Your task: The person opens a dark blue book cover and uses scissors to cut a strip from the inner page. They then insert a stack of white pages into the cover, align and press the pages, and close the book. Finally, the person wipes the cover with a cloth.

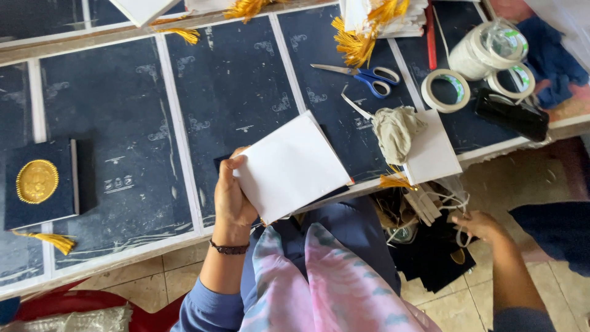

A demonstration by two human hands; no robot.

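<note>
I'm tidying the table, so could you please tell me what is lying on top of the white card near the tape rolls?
A crumpled beige cloth lies on the white card, covering its upper left corner. Whatever is beneath the cloth is hidden.

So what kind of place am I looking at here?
Most likely a small craft or bookbinding workshop. Dark blue cover sheets line the worktable, rolls of tape and scissors lie at the far side, and a finished blue book with a gold emblem sits nearby. The left hand holds a white card.
</note>
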